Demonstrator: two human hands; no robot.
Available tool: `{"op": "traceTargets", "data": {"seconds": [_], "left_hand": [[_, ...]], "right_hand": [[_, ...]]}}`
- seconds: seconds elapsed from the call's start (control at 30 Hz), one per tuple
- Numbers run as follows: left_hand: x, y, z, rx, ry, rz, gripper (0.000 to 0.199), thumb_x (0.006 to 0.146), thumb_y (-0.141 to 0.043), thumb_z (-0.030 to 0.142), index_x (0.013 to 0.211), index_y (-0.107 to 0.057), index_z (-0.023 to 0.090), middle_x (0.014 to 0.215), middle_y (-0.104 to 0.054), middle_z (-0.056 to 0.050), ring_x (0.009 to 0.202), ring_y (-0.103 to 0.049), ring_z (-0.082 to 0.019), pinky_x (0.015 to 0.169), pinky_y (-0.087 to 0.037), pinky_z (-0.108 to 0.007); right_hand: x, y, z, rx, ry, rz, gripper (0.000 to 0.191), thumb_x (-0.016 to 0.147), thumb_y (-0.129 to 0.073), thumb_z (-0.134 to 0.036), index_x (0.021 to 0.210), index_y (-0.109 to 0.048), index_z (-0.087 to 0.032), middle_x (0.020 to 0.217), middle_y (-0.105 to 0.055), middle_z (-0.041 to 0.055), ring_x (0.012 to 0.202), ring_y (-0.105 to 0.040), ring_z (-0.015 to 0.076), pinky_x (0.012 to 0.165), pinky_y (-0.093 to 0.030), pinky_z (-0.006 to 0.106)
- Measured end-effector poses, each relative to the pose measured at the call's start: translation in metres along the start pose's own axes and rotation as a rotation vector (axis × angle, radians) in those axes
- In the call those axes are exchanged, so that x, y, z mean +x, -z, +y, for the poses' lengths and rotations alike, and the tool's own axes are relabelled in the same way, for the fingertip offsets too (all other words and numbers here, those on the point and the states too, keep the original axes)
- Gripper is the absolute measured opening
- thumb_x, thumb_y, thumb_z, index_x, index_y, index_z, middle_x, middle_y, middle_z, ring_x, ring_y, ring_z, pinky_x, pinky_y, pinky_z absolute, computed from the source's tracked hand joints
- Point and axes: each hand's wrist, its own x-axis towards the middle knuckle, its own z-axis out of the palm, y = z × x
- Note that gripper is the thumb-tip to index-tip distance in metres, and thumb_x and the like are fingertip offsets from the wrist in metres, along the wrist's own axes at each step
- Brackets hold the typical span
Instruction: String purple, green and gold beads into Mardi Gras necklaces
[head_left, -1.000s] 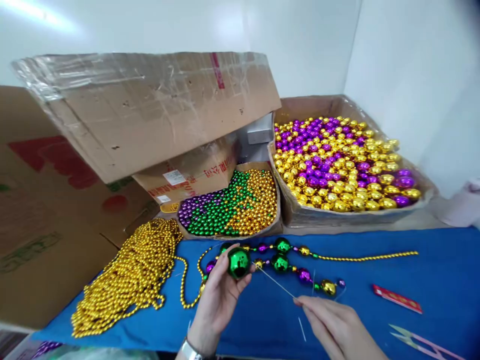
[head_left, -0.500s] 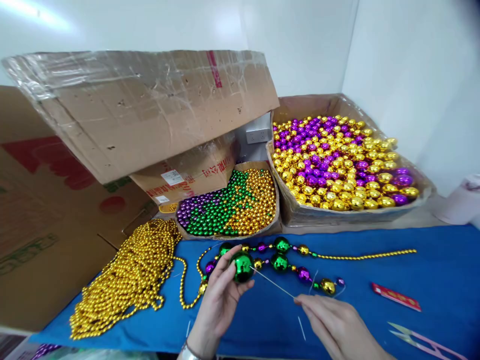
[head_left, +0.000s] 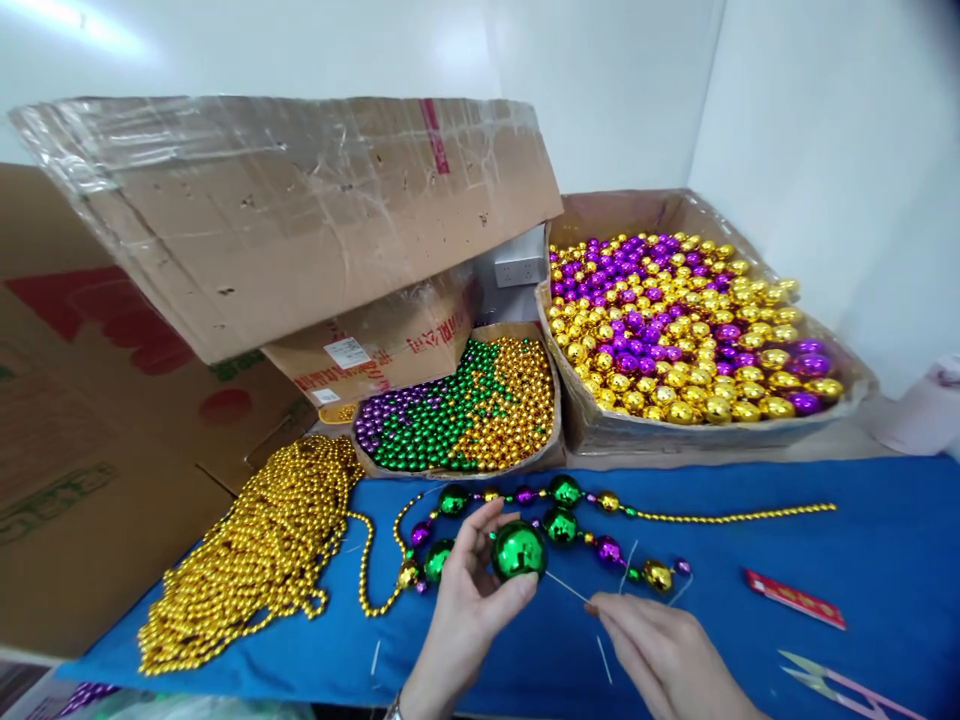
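Observation:
A large shiny green ball (head_left: 519,550) sits between the fingers and thumb of my left hand (head_left: 469,605). From the ball's right side a thin pale string (head_left: 568,587) runs down to my right hand (head_left: 660,645), whose fingertips pinch its end. Behind the ball, a strand of green, gold and purple balls (head_left: 560,525) lies in a loop on the blue cloth (head_left: 540,650). Part of that strand is hidden by my left hand. A straight run of small gold beads (head_left: 735,517) extends from it to the right.
A heap of gold bead strings (head_left: 255,550) lies on the left. Behind stand a box of small beads (head_left: 457,410) and a bigger box of gold and purple balls (head_left: 675,330), with a cardboard flap (head_left: 315,220) above. A red packet (head_left: 795,599) and snips (head_left: 840,685) lie right.
My left hand has moved right with the green ball, closer to my right hand. Less string shows between them. My right hand has hardly moved.

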Motion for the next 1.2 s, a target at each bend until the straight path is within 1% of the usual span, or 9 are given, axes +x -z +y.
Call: {"op": "traceTargets", "data": {"seconds": [0.2,0.33,0.4,0.47,0.6,0.7,0.8,1.0,1.2], "left_hand": [[-0.001,-0.005,-0.008,0.051,-0.026,-0.013,0.073,0.069,-0.074,0.024,0.131,-0.035,0.026,0.125,-0.050,-0.011,0.107,-0.053,-0.025,0.084,-0.046,-0.032],[0.002,-0.004,-0.005,0.021,-0.058,-0.091,0.080,0.069,-0.073,0.031,0.136,-0.029,0.027,0.128,-0.049,-0.013,0.106,-0.054,-0.027,0.084,-0.047,-0.036],[0.013,0.002,0.003,0.062,-0.113,-0.100,0.070,0.077,-0.064,0.038,0.137,-0.030,0.026,0.131,-0.048,-0.014,0.109,-0.053,-0.027,0.084,-0.048,-0.037],[0.034,0.011,0.014,0.280,-0.193,-0.024,0.050,0.086,-0.050,0.040,0.132,-0.038,0.022,0.127,-0.053,-0.013,0.108,-0.055,-0.025,0.083,-0.050,-0.036],[0.105,0.033,0.026,1.091,-0.265,0.092,0.032,0.090,-0.041,0.033,0.115,-0.054,0.017,0.108,-0.065,-0.009,0.097,-0.061,-0.020,0.083,-0.049,-0.030],[0.160,0.044,0.016,1.292,-0.226,0.036,0.022,0.087,-0.050,0.023,0.104,-0.060,0.016,0.105,-0.065,-0.010,0.099,-0.059,-0.022,0.089,-0.045,-0.037],[0.196,0.048,0.001,1.443,-0.159,-0.071,0.020,0.086,-0.054,0.026,0.101,-0.060,0.014,0.104,-0.062,-0.008,0.095,-0.059,-0.021,0.083,-0.048,-0.042],[0.215,0.049,-0.018,1.543,-0.087,-0.213,0.026,0.087,-0.054,0.029,0.108,-0.057,0.014,0.110,-0.059,-0.008,0.096,-0.059,-0.021,0.082,-0.049,-0.042],[0.211,0.052,-0.018,1.337,-0.057,-0.158,0.025,0.086,-0.055,0.028,0.106,-0.058,0.014,0.112,-0.059,-0.008,0.098,-0.058,-0.021,0.084,-0.048,-0.043]], "right_hand": [[-0.002,-0.010,0.007,-0.088,0.045,0.035,0.031,0.087,-0.035,-0.010,0.109,-0.056,-0.018,0.080,-0.069,0.0087,0.076,-0.068,0.0209,0.068,-0.055,0.028],[0.002,-0.007,0.006,0.046,-0.014,0.060,0.024,0.089,-0.035,-0.013,0.094,-0.057,-0.021,0.068,-0.064,0.0042,0.072,-0.067,0.0185,0.069,-0.054,0.025],[0.003,-0.003,0.008,0.087,-0.040,0.094,0.022,0.090,-0.035,-0.015,0.088,-0.055,-0.021,0.068,-0.062,0.0037,0.069,-0.066,0.0174,0.068,-0.053,0.024],[0.001,-0.001,0.012,0.102,-0.055,0.120,0.021,0.091,-0.035,-0.016,0.087,-0.054,-0.021,0.069,-0.062,0.0036,0.066,-0.065,0.0163,0.064,-0.052,0.023],[-0.003,0.002,0.021,0.117,-0.069,0.115,0.019,0.091,-0.036,-0.016,0.095,-0.054,-0.021,0.074,-0.063,0.0040,0.062,-0.063,0.0143,0.058,-0.050,0.021],[-0.002,0.003,0.025,0.087,-0.075,0.129,0.019,0.092,-0.036,-0.017,0.093,-0.054,-0.021,0.071,-0.063,0.0038,0.060,-0.063,0.0140,0.059,-0.051,0.020],[0.000,0.006,0.026,0.038,-0.067,0.182,0.022,0.093,-0.035,-0.020,0.090,-0.056,-0.021,0.065,-0.062,0.0028,0.055,-0.062,0.0139,0.056,-0.051,0.019],[0.005,0.015,0.026,0.031,-0.106,0.256,0.030,0.095,-0.032,-0.025,0.089,-0.061,-0.022,0.061,-0.062,0.0025,0.053,-0.061,0.0149,0.053,-0.050,0.020],[0.005,0.016,0.026,0.031,-0.131,0.232,0.032,0.096,-0.030,-0.027,0.086,-0.060,-0.021,0.062,-0.061,0.0031,0.055,-0.062,0.0153,0.055,-0.049,0.022]]}}
